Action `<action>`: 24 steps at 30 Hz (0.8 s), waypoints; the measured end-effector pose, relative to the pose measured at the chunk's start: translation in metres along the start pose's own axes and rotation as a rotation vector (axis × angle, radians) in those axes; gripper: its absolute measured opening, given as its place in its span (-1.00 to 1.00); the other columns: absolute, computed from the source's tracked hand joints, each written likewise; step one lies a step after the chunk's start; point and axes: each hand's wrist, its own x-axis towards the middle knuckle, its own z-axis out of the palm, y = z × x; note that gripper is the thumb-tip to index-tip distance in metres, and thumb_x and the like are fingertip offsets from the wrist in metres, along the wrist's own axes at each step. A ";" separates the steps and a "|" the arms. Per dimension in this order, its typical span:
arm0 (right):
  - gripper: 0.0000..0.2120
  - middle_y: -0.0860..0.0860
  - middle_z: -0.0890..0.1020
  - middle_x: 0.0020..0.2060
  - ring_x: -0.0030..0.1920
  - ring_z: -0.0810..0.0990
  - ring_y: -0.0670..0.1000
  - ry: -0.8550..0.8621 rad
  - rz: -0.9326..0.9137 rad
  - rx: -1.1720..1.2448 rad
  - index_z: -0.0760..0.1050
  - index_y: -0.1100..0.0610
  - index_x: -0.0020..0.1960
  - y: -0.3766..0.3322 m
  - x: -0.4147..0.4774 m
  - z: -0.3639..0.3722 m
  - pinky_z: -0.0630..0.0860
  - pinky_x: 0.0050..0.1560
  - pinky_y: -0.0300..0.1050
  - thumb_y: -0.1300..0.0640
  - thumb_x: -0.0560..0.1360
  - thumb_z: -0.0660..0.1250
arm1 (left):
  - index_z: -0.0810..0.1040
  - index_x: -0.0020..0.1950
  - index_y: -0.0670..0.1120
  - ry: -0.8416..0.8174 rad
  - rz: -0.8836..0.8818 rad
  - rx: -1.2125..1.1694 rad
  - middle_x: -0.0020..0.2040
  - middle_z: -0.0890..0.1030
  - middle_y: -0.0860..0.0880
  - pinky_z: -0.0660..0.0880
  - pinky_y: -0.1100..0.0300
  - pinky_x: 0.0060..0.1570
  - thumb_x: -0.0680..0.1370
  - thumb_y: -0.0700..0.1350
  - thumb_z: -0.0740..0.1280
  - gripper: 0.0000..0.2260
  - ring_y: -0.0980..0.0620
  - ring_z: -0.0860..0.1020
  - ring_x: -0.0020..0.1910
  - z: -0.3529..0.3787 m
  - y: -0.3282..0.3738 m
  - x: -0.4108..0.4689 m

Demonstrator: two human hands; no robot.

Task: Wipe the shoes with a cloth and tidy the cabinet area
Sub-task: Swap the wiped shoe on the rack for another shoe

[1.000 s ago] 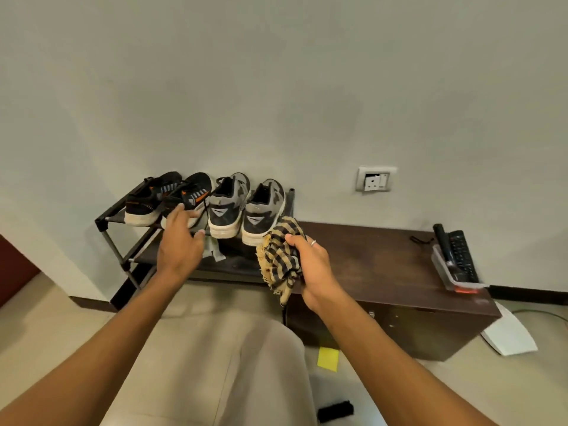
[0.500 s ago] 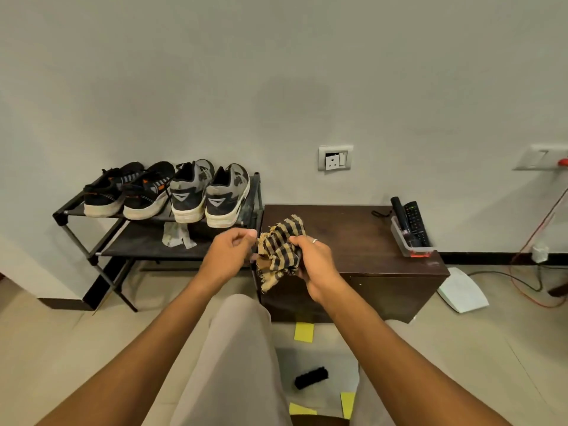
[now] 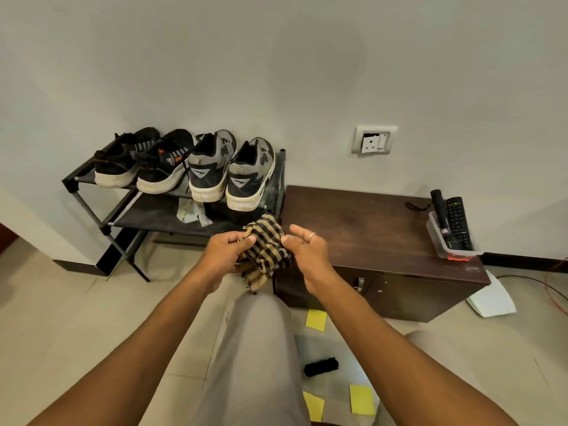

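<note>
1. Since half a second ago, the left hand (image 3: 224,252) has moved in and now pinches the checked cloth (image 3: 266,252) at its left corner
2. On the other edge the right hand (image 3: 307,252) grips with its thumb, fingers loosely fanned
3. Held between them, the checked cloth hangs before the cabinet (image 3: 368,229), below the grey shoes (image 3: 230,170) on the rack (image 3: 92,210)

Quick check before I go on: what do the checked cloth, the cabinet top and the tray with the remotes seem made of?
The checked cloth: soft woven fabric, matte; it crumples and its edge is frayed. The cabinet top: dark wood or wood-look laminate, low sheen, faint grain and scuffs. The tray: clear, probably plastic; the remotes show through its wall.
</note>
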 end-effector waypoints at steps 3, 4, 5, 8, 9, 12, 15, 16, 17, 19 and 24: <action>-0.60 0.03 0.67 -0.03 -0.03 0.65 -0.05 0.031 0.054 -0.006 0.49 0.19 0.39 0.013 0.027 0.007 0.63 0.00 -0.19 0.33 0.57 0.39 | 0.66 0.17 -0.11 0.066 -0.077 -0.130 0.04 0.73 -0.11 0.65 -0.06 0.00 0.62 -0.11 0.38 -0.83 -0.08 0.69 0.04 -0.019 -0.022 0.030; -0.62 0.03 0.65 -0.06 -0.08 0.64 -0.05 0.035 0.066 -0.015 0.50 0.19 0.37 0.017 0.037 0.008 0.64 -0.07 -0.19 0.34 0.58 0.38 | 0.65 0.17 -0.14 0.087 -0.100 -0.169 0.02 0.73 -0.12 0.65 -0.01 -0.06 0.63 -0.13 0.36 -0.84 -0.09 0.69 0.01 -0.024 -0.030 0.042; -0.65 0.03 0.66 -0.06 -0.11 0.64 -0.05 0.042 0.079 -0.031 0.51 0.19 0.36 0.023 0.046 0.008 0.63 -0.12 -0.21 0.34 0.58 0.38 | 0.64 0.15 -0.15 0.109 -0.118 -0.190 0.00 0.73 -0.12 0.64 0.03 -0.10 0.64 -0.16 0.34 -0.86 -0.09 0.69 0.00 -0.029 -0.040 0.056; -0.69 0.03 0.69 -0.06 -0.11 0.65 -0.05 0.071 0.097 -0.082 0.56 0.17 0.32 0.040 0.067 0.006 0.59 -0.14 -0.21 0.29 0.58 0.40 | 0.61 0.08 -0.14 0.196 -0.129 -0.246 -0.02 0.70 -0.12 0.66 0.12 -0.22 0.66 -0.22 0.29 -0.90 -0.05 0.67 -0.07 -0.034 -0.057 0.089; -0.70 0.03 0.69 -0.06 -0.12 0.65 -0.05 0.080 0.102 -0.093 0.57 0.16 0.30 0.046 0.073 0.005 0.59 -0.14 -0.21 0.28 0.58 0.41 | 0.60 0.10 -0.15 0.232 -0.128 -0.261 0.01 0.69 -0.13 0.66 0.14 -0.25 0.67 -0.23 0.29 -0.90 -0.03 0.67 -0.09 -0.034 -0.060 0.101; -0.75 0.02 0.70 -0.03 -0.09 0.67 -0.04 0.108 0.129 -0.112 0.61 0.12 0.26 0.061 0.087 -0.002 0.60 -0.17 -0.23 0.25 0.59 0.40 | 0.55 0.19 -0.14 0.256 -0.106 -0.360 0.07 0.67 -0.12 0.68 0.09 -0.19 0.68 -0.24 0.27 -0.87 -0.04 0.66 -0.03 -0.029 -0.062 0.137; -0.78 0.02 0.70 0.01 -0.04 0.68 -0.02 0.131 0.158 -0.119 0.63 0.09 0.22 0.074 0.096 -0.015 0.61 -0.18 -0.25 0.25 0.60 0.38 | 0.54 0.16 -0.12 0.200 -0.083 -0.472 0.12 0.65 -0.13 0.66 0.00 -0.01 0.68 -0.27 0.24 -0.87 -0.06 0.66 0.05 -0.023 -0.060 0.172; -0.78 0.03 0.70 0.02 -0.04 0.67 -0.02 0.136 0.167 -0.121 0.63 0.08 0.21 0.078 0.098 -0.019 0.60 -0.18 -0.25 0.26 0.61 0.38 | 0.54 0.20 -0.12 0.182 -0.081 -0.504 0.13 0.66 -0.12 0.66 0.00 0.01 0.67 -0.29 0.25 -0.84 -0.06 0.66 0.07 -0.021 -0.059 0.183; -0.78 0.03 0.70 0.02 -0.04 0.67 -0.02 0.143 0.178 -0.123 0.63 0.07 0.21 0.082 0.099 -0.024 0.60 -0.19 -0.25 0.26 0.61 0.37 | 0.54 0.27 -0.12 0.165 -0.084 -0.533 0.14 0.67 -0.12 0.66 -0.01 0.02 0.66 -0.30 0.25 -0.78 -0.07 0.67 0.09 -0.019 -0.058 0.192; -0.78 0.02 0.70 0.02 -0.04 0.68 -0.02 0.162 0.196 -0.127 0.63 0.07 0.21 0.089 0.103 -0.033 0.58 -0.19 -0.24 0.27 0.60 0.37 | 0.53 0.29 -0.08 0.159 -0.118 -0.518 0.12 0.67 -0.10 0.64 -0.01 -0.04 0.65 -0.32 0.25 -0.73 -0.06 0.67 0.06 -0.014 -0.061 0.209; -0.77 0.01 0.70 0.00 -0.08 0.67 -0.04 0.183 0.207 -0.131 0.61 0.08 0.21 0.096 0.111 -0.051 0.61 -0.19 -0.23 0.29 0.61 0.35 | 0.52 0.13 -0.05 0.342 -0.244 -0.044 0.19 0.61 -0.14 0.65 -0.07 -0.16 0.63 -0.21 0.31 -0.89 -0.17 0.60 0.09 -0.009 -0.070 0.227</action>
